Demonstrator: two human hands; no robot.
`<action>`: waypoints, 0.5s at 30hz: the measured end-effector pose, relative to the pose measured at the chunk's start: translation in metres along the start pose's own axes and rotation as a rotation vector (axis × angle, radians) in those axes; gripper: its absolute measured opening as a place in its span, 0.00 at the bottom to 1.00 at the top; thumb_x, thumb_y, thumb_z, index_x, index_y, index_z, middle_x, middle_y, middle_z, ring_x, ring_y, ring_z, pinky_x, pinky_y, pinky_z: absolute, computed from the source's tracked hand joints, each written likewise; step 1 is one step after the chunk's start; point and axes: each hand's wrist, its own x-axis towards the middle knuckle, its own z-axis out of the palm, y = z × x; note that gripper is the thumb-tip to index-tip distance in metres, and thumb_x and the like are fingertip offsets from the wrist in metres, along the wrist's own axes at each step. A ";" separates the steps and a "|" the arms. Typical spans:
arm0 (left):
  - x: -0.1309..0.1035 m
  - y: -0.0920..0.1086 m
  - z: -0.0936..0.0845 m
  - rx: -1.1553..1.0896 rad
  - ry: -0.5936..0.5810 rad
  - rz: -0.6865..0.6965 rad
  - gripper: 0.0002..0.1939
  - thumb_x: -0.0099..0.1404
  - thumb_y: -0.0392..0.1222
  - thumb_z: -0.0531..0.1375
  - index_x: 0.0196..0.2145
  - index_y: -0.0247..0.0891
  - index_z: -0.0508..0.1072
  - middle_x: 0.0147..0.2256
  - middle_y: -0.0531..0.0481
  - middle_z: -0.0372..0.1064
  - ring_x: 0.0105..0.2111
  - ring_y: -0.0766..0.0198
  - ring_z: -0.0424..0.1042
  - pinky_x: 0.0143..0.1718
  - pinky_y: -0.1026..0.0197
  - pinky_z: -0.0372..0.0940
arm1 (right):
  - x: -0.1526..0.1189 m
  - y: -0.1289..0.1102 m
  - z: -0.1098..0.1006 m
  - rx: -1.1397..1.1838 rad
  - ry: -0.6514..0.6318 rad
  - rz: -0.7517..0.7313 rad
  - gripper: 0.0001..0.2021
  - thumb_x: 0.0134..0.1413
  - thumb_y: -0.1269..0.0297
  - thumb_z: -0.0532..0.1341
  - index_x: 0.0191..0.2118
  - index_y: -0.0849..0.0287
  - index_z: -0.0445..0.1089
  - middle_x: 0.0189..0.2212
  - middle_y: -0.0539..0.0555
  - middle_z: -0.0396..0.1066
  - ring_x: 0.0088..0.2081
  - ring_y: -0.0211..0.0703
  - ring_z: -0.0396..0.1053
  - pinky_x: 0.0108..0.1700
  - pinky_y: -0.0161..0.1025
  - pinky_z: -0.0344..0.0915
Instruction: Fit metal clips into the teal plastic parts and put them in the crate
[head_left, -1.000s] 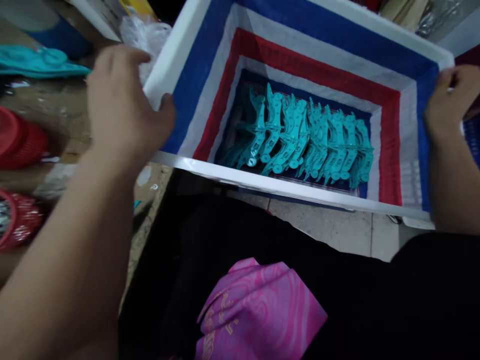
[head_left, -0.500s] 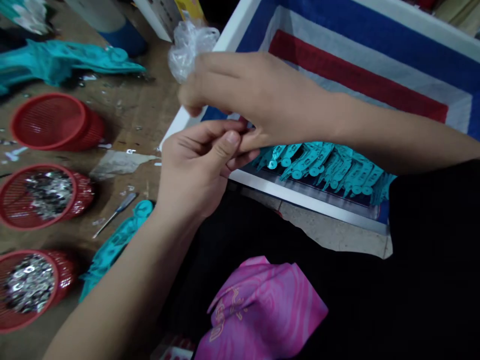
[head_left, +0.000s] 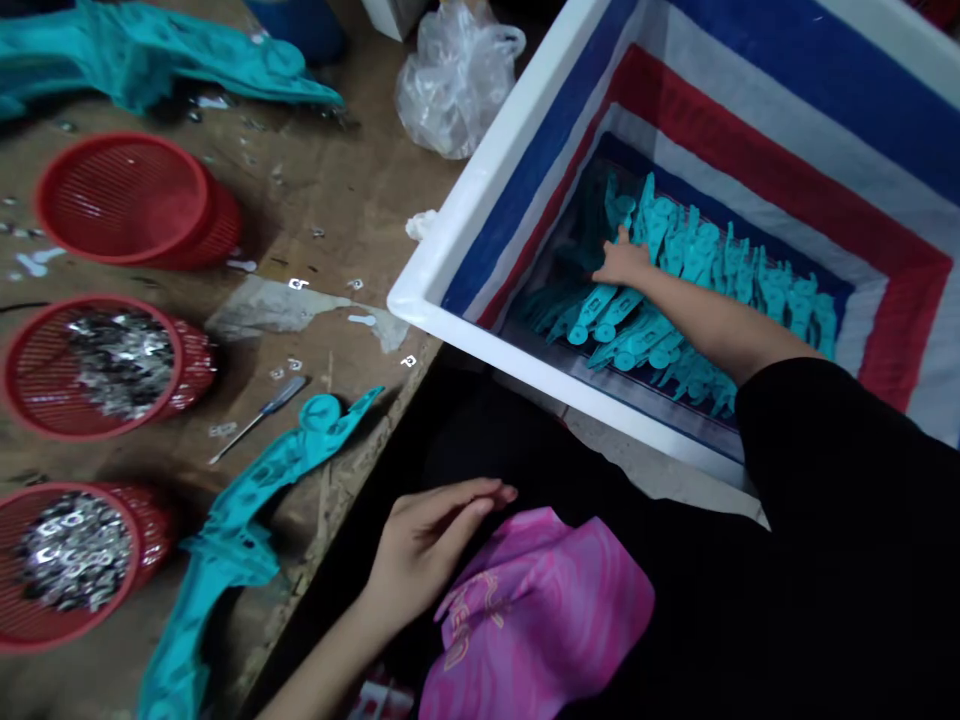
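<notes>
My right hand (head_left: pixel 627 264) reaches deep into a lined bin (head_left: pixel 570 365), fingers bent around one of the teal plastic parts (head_left: pixel 694 250) laid there in rows. How firmly it grips is hard to see at this distance. Over my lap, by a pink-purple cloth (head_left: pixel 540 610), hovers my left hand (head_left: pixel 431 540). Its fingers are loosely curved with the thumb a little apart, and nothing shows in them. A long teal plastic part (head_left: pixel 247 500) lies on the workbench to the left, near its edge.
Three red mesh baskets (head_left: pixel 124 200) stand along the bench's left; two contain small shiny metal pieces (head_left: pixel 75 550). Beside them lies a screwdriver (head_left: pixel 259 418). A clear plastic bag (head_left: pixel 457 85) sits against the bin's corner, and more teal parts (head_left: pixel 150 55) lie at the back.
My hands were together above the bin's near edge and have parted. The right went down into the bin among the teal parts; the left dropped toward my lap. The view shifted slightly.
</notes>
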 end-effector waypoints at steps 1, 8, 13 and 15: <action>-0.006 -0.009 0.001 -0.022 0.014 -0.041 0.08 0.89 0.44 0.75 0.57 0.49 0.98 0.47 0.50 0.97 0.45 0.58 0.99 0.53 0.67 0.91 | 0.003 -0.003 0.010 0.004 0.015 0.001 0.55 0.76 0.26 0.77 0.91 0.58 0.75 0.94 0.73 0.51 0.82 0.86 0.73 0.91 0.76 0.61; -0.020 -0.050 0.020 -0.093 0.120 -0.231 0.11 0.88 0.53 0.76 0.55 0.46 0.98 0.47 0.46 0.96 0.45 0.56 0.99 0.53 0.63 0.92 | 0.011 -0.011 0.037 0.043 0.184 0.029 0.43 0.85 0.29 0.65 0.82 0.59 0.85 0.95 0.68 0.50 0.77 0.81 0.79 0.95 0.75 0.53; -0.017 -0.061 0.023 -0.105 0.161 -0.303 0.17 0.86 0.59 0.77 0.55 0.45 0.98 0.47 0.44 0.96 0.45 0.53 0.99 0.53 0.58 0.94 | 0.007 -0.010 0.044 0.078 0.215 0.053 0.44 0.87 0.28 0.64 0.86 0.58 0.81 0.95 0.68 0.51 0.87 0.81 0.67 0.96 0.73 0.52; -0.017 -0.063 0.020 -0.104 0.187 -0.324 0.19 0.85 0.63 0.77 0.55 0.45 0.98 0.48 0.43 0.97 0.46 0.52 0.99 0.54 0.57 0.94 | 0.006 -0.012 0.044 0.088 0.212 0.082 0.49 0.87 0.27 0.67 0.93 0.59 0.72 0.97 0.70 0.42 0.92 0.83 0.54 0.96 0.74 0.49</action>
